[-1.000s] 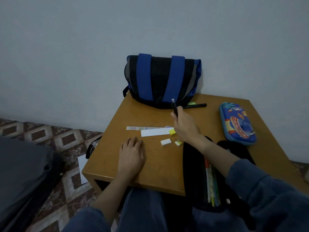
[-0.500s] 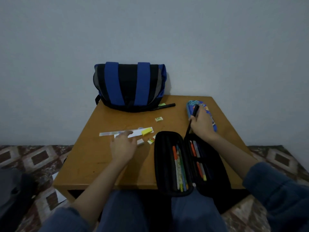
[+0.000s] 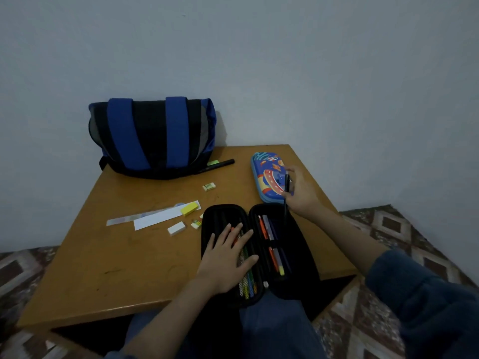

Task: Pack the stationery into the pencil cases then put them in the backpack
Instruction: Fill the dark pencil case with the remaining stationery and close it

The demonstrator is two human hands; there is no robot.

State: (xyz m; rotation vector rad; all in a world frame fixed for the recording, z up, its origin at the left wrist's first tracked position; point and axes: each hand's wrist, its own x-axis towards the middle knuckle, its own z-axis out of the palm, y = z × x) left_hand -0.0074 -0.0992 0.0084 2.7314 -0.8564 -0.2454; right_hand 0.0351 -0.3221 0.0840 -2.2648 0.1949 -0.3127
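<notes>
Pinches a black pen (image 3: 286,193) in the right hand (image 3: 300,195), thumb and curled fingers closed round the barrel, tip pointing down at the right half of the open black pencil case (image 3: 298,255). Holds that hand just in front of the closed blue printed pencil case (image 3: 267,174), much as half a second earlier. Lays the left hand (image 3: 228,260) flat, fingers spread, on the coloured pencils (image 3: 247,283) in the case's left half; had it on the white paper strip (image 3: 155,220) half a second ago. Keeps orange and pale pens (image 3: 272,242) strapped in the right half. Leaves the open case at the near edge of the wooden table (image 3: 103,255), its near end hanging over the lap. Not yet packed: yellow eraser (image 3: 189,208) on the strip's far end, white eraser (image 3: 176,228) just beside the strip, small labelled eraser (image 3: 196,224) close to the case's left rim, second small eraser (image 3: 209,187) alone mid-table, ruler (image 3: 124,220) alongside the strip. Shows the blue-and-black backpack (image 3: 153,138) against the wall at the table's far edge, with a black marker (image 3: 219,163) and a green sticky note (image 3: 212,162) at its base.
</notes>
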